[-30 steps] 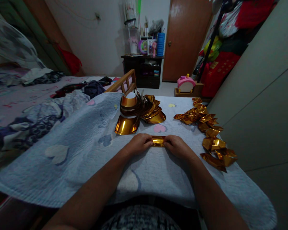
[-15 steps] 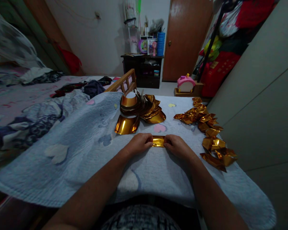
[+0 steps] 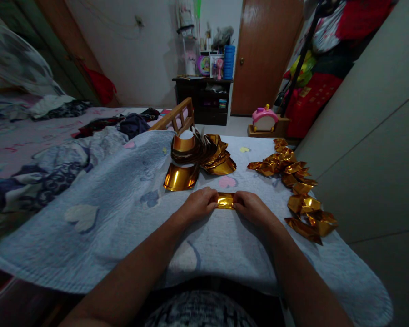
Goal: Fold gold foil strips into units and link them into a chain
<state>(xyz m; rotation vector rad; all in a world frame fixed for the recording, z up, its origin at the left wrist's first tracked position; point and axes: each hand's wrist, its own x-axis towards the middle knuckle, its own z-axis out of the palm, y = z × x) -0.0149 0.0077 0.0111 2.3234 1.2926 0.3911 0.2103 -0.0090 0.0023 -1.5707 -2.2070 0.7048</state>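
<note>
A folded strip of shiny gold foil paper (image 3: 225, 200) stretches between my two hands, just above or on the blue cloth. My left hand (image 3: 202, 202) is closed on its left end, and my right hand (image 3: 248, 205) pinches the right end. Ahead and to the left lies a pile of gold foil sheets (image 3: 182, 177), some curled and fanned out. On the right, several folded gold foil pieces (image 3: 303, 204) form a curving heap near the cloth's edge. The fingertips are partly hidden behind the foil and knuckles.
A light blue quilted cloth (image 3: 129, 236) with heart shapes covers the work surface. Left of it is a bed (image 3: 54, 131) with rumpled bedding. A wooden rail (image 3: 173, 116), a dark cabinet (image 3: 202, 102) and a pink toy (image 3: 264, 119) stand beyond; a pale wardrobe (image 3: 371, 150) borders the right.
Both hands keep their hold on the foil strip and have barely moved. The light on the foil has shifted slightly; the piles are unchanged.
</note>
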